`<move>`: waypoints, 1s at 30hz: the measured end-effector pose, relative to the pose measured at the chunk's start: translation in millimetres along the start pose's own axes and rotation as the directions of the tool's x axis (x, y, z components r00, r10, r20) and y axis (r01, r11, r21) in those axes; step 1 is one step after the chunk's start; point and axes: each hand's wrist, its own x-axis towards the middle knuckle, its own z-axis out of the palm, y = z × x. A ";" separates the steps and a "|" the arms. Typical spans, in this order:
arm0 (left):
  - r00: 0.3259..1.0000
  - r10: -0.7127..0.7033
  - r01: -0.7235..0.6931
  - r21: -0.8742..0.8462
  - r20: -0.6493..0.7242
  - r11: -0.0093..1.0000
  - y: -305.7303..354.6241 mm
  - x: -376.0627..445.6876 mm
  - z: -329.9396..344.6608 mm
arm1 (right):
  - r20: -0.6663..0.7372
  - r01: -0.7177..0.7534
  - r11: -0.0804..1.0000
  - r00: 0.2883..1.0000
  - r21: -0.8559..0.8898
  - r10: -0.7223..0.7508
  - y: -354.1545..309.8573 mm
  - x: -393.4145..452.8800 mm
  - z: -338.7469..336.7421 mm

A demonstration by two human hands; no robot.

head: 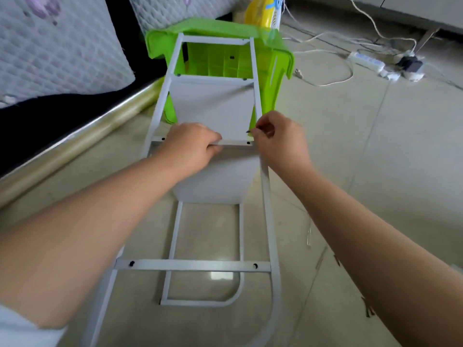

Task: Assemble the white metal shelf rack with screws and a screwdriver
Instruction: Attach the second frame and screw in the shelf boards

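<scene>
White metal rack frame (266, 196) lies on the floor. Left hand (190, 144) grips its middle crossbar (235, 145); right hand (278, 139) pinches a small dark screw (248, 132) just beside the bar's right hole.

I see the white painted metal shelf rack frame (268, 209) in the middle of the frame, with small black screw holes dotting its pale crossbars. Behind it, at upper centre, a bright lime-green plastic stool (226, 61) shows through the frame. Above that is a yellow plastic object (260, 15) with a blue mark. At upper left, a white quilted mattress (57, 46) carries a diamond stitch pattern and faint purple flowers, over a black bed base (50, 121) edged with a shiny gold strip. The beige glossy tiled floor (375, 146) fills the right side, crossed by white cables (333, 38) leading to a white power strip (367, 61) holding a black plug.
</scene>
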 end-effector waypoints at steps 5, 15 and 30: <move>0.999 0.037 -0.037 -0.040 -0.006 0.999 -6.6 5.3 -4.4 | -0.023 0.055 0.998 0.998 -0.034 -0.055 0.3 -7.9 -0.2; 0.993 -0.081 0.096 0.180 -0.087 0.979 -5.6 -0.6 4.6 | -0.094 -0.019 0.996 0.996 -0.091 0.010 -17.1 -18.7 -7.4; 0.989 -0.144 0.148 0.131 -0.040 0.980 -26.5 1.2 -1.1 | -0.091 0.046 0.974 0.994 -0.223 -0.068 -17.6 -5.0 -5.4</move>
